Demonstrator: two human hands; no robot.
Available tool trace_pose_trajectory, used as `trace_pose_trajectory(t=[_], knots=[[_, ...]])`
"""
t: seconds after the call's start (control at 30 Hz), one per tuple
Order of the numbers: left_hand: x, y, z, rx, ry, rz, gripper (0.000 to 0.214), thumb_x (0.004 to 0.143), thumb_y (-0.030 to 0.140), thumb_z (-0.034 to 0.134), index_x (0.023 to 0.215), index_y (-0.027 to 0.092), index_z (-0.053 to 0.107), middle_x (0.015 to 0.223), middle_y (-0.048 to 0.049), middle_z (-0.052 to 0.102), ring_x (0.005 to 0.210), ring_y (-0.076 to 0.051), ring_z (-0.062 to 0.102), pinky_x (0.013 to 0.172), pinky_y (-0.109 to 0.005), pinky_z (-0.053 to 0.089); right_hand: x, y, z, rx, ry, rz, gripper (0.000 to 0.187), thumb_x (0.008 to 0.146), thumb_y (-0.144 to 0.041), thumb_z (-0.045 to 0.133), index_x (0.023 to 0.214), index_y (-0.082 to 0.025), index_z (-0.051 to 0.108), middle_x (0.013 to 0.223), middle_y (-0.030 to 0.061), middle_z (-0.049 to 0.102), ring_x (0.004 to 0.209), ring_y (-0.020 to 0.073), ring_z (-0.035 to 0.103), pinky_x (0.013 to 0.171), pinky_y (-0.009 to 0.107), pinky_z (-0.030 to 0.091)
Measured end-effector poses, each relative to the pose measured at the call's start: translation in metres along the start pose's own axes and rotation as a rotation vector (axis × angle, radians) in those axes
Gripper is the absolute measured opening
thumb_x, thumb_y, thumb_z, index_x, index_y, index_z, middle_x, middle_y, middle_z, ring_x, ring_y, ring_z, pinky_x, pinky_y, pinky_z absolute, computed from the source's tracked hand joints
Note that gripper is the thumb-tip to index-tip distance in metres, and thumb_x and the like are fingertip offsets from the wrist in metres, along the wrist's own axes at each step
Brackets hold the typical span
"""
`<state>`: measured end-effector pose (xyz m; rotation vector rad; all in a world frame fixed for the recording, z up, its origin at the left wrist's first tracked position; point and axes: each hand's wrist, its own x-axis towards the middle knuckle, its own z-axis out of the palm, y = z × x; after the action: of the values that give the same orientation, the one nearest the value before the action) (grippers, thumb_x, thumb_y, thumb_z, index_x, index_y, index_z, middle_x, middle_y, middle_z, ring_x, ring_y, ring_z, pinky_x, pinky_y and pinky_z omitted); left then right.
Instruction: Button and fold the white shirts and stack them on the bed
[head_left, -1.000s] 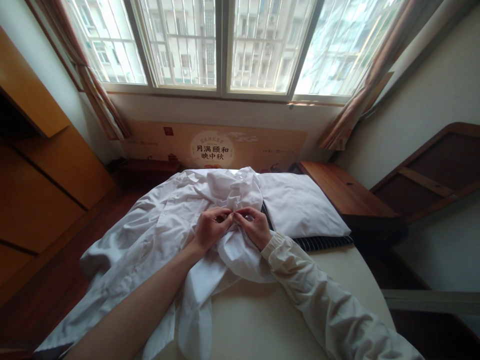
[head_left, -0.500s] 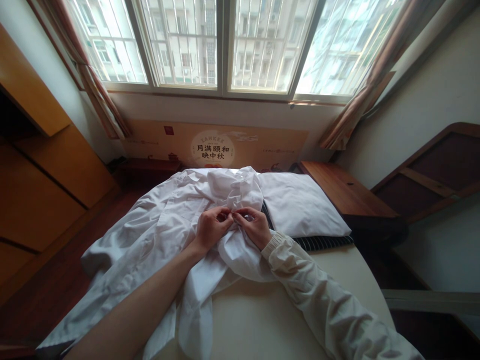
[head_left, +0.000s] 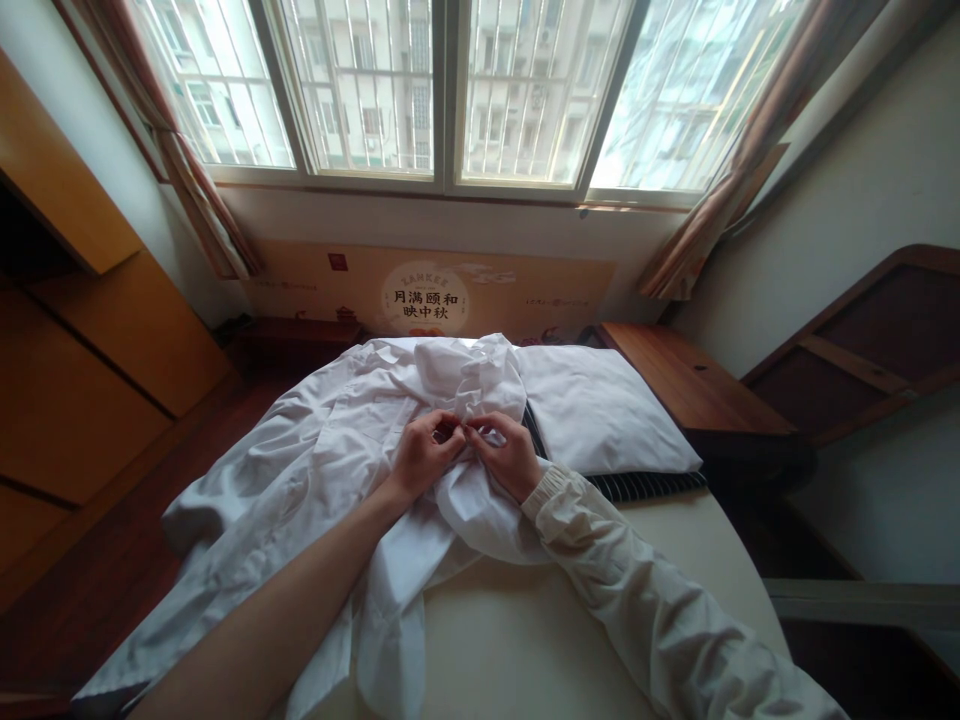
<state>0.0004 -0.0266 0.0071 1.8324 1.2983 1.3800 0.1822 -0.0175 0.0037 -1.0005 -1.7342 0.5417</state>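
Observation:
A crumpled white garment (head_left: pixel 330 450), which looks like a long coat or shirt with a pocket, is spread over the left side of a pale tabletop (head_left: pixel 510 630). My left hand (head_left: pixel 426 455), its forearm bare, pinches the cloth near the garment's upper part. Close against it, my right hand (head_left: pixel 510 455) pinches the same spot, its wrist in a light elastic cuff. The fingertips of both hands meet there; any small part between them, such as a button, is too small to make out. One narrow end of the cloth hangs toward me.
Right of the garment lies folded white cloth (head_left: pixel 607 405) on top of dark striped fabric (head_left: pixel 645 487). Beyond stand a wooden desk (head_left: pixel 690 385) and a printed panel (head_left: pixel 300 270) beneath barred windows. An orange-brown cabinet (head_left: pixel 97 370) is on the left.
Both hands stay at the same spot on the garment. Their fingers have shifted very slightly, with the right fingers a touch higher; the cloth looks unmoved.

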Motion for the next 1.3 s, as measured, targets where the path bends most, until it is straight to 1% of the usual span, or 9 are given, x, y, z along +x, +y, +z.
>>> trace_pose_trajectory(t=[0.13, 0.2, 0.3, 0.43, 0.57, 0.73, 0.9, 1.1, 1.3], knots=[[0.0, 0.002, 0.001, 0.035, 0.026, 0.003, 0.009, 0.09, 0.027, 0.072, 0.089, 0.019, 0.076, 0.085, -0.0024, 0.078, 0.074, -0.018, 0.072, 0.074, -0.03, 0.057, -0.002, 0.001, 0.001, 0.002, 0.015, -0.007, 0.017, 0.097, -0.039, 0.072, 0.093, -0.024, 0.08, 0.089, 0.0056, 0.077, 0.083, 0.0223, 0.069, 0.081, 0.036, 0.056], [-0.001, 0.003, 0.002, 0.058, 0.035, 0.008, 0.011, 0.091, 0.028, 0.071, 0.086, 0.019, 0.076, 0.083, -0.0028, 0.078, 0.074, -0.019, 0.072, 0.074, -0.03, 0.056, -0.002, 0.0, 0.001, -0.013, 0.019, -0.023, 0.016, 0.097, -0.037, 0.072, 0.092, -0.024, 0.079, 0.088, 0.0052, 0.076, 0.083, 0.0221, 0.069, 0.081, 0.036, 0.056], [-0.001, 0.003, 0.002, 0.072, 0.033, 0.01, 0.015, 0.093, 0.032, 0.071, 0.086, 0.02, 0.077, 0.083, -0.0038, 0.078, 0.075, -0.02, 0.073, 0.073, -0.031, 0.056, -0.003, 0.0, 0.001, -0.048, 0.017, -0.04, 0.015, 0.097, -0.035, 0.071, 0.091, -0.024, 0.078, 0.087, 0.0049, 0.075, 0.083, 0.0221, 0.068, 0.082, 0.036, 0.055], [-0.001, 0.002, 0.001, 0.064, 0.026, 0.004, 0.014, 0.093, 0.032, 0.071, 0.087, 0.02, 0.078, 0.086, -0.0047, 0.08, 0.077, -0.021, 0.074, 0.074, -0.032, 0.058, -0.003, -0.001, 0.0, -0.075, 0.017, -0.042, 0.014, 0.097, -0.035, 0.071, 0.091, -0.025, 0.078, 0.087, 0.0053, 0.075, 0.084, 0.0229, 0.069, 0.082, 0.036, 0.055], [0.0, -0.002, 0.002, 0.014, 0.01, -0.031, 0.016, 0.093, 0.034, 0.071, 0.091, 0.02, 0.08, 0.088, -0.0049, 0.081, 0.078, -0.021, 0.075, 0.074, -0.032, 0.059, -0.003, -0.003, 0.001, -0.081, 0.018, -0.053, 0.015, 0.099, -0.036, 0.07, 0.092, -0.025, 0.079, 0.088, 0.0057, 0.076, 0.084, 0.0231, 0.07, 0.081, 0.037, 0.056], [0.002, -0.008, 0.002, -0.103, -0.017, -0.1, 0.021, 0.092, 0.037, 0.071, 0.095, 0.019, 0.08, 0.089, -0.0052, 0.08, 0.078, -0.021, 0.074, 0.073, -0.03, 0.058, -0.001, -0.002, 0.003, -0.055, 0.011, -0.018, 0.018, 0.099, -0.041, 0.069, 0.096, -0.025, 0.079, 0.094, 0.0065, 0.079, 0.085, 0.0233, 0.073, 0.083, 0.037, 0.058], [0.004, -0.006, 0.002, -0.122, -0.055, -0.106, 0.02, 0.094, 0.035, 0.066, 0.097, 0.018, 0.076, 0.091, -0.0049, 0.079, 0.081, -0.02, 0.072, 0.074, -0.029, 0.056, -0.002, 0.0, 0.004, -0.015, -0.01, -0.007, 0.019, 0.1, -0.041, 0.068, 0.1, -0.025, 0.078, 0.098, 0.0064, 0.08, 0.088, 0.0232, 0.073, 0.085, 0.037, 0.059], [0.004, -0.004, 0.003, -0.079, -0.078, -0.045, 0.015, 0.095, 0.029, 0.059, 0.098, 0.019, 0.07, 0.092, -0.0036, 0.075, 0.084, -0.02, 0.069, 0.079, -0.031, 0.055, 0.0, -0.004, 0.002, 0.114, -0.026, 0.079, 0.024, 0.098, -0.048, 0.07, 0.098, -0.024, 0.078, 0.096, 0.0061, 0.08, 0.089, 0.0231, 0.073, 0.082, 0.035, 0.059], [0.003, -0.005, 0.005, -0.071, -0.058, -0.012, 0.015, 0.097, 0.028, 0.061, 0.103, 0.018, 0.071, 0.099, -0.0065, 0.076, 0.09, -0.022, 0.07, 0.083, -0.033, 0.055, 0.003, -0.001, 0.002, 0.213, 0.012, 0.183, 0.036, 0.093, -0.058, 0.074, 0.093, -0.022, 0.076, 0.091, 0.0065, 0.078, 0.082, 0.0219, 0.071, 0.074, 0.033, 0.057]])
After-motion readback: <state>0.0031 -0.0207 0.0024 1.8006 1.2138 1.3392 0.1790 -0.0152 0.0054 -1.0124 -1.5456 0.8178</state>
